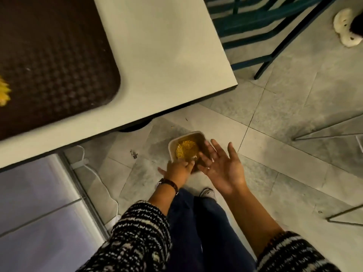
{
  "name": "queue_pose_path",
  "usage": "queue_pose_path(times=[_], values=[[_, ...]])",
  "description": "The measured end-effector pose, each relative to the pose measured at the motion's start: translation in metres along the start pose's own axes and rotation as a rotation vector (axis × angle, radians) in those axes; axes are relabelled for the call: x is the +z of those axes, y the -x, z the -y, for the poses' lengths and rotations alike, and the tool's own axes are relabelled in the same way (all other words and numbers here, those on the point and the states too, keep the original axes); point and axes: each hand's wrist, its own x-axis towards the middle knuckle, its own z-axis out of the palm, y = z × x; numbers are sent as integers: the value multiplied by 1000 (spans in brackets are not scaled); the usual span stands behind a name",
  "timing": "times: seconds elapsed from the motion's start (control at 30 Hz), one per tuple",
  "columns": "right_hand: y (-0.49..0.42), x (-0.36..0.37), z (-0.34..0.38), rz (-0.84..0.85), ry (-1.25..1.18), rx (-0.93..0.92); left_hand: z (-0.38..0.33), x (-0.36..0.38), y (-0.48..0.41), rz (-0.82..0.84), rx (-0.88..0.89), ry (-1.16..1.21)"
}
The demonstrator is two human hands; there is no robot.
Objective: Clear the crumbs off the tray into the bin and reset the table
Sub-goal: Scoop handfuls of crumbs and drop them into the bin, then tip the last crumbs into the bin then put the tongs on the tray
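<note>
Motion blur softened the whole view, so fine detail was poor. The tray (59,55), dark brown w/ a dotted texture, lay on the left part of the table (167,46) and was cut off by the top & left frame edges. Its rounded near-right corner sat in from the table's near edge. A yellow crumb cluster (4,93) on the tray was half cut off at the left frame edge. The bin (170,146), a small pale-rimmed container, stood on the tiled floor (284,118) just off the table's near-right corner, w/ yellow crumbs (185,148) inside. Its near & right sides were hidden behind both hands. L hand (177,170) reached down, back of hand up, fingertips at the bin's near rim, thumb out to the left; couldn't tell whether it gripped the rim or only touched it. R hand (222,167) hung nearer the camera over the bin's right side, palm showing, fingers straight & spread, holding nothing. A wrist strap (169,183) ringed the L wrist, and both forearms came out of black-and-white knit sleeves (137,238). A shoe toe (207,193) showed between the arms. A teal chair (245,22) was cut off at the top, and a pale fluffy object (345,28) in the top-right corner was too blurred to identify.
</note>
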Motion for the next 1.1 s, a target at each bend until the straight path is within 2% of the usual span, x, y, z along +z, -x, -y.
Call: queue_pose_path(times=[0.07,0.13,0.27,0.4,0.5,0.6,0.87,1.1], values=[[40,14,12,71,140,-94,0,-25,31,-26,-15,25],[75,35,23,121,352,-156,-7,-53,74,-25,73,248],[128,83,38,256,712,-224,-23,-106,159,-112,104,604],[151,128,36,358,885,-285,-2,-133,206,-232,138,777],[153,166,25,387,1009,-310,24,-159,214,-324,86,905],[141,208,19,335,1180,-394,44,-190,212,-391,43,1015],[37,364,26,296,1714,-860,85,-282,173,-443,46,1087],[-54,480,20,202,2083,-1049,123,-321,143,-244,1,1127]])
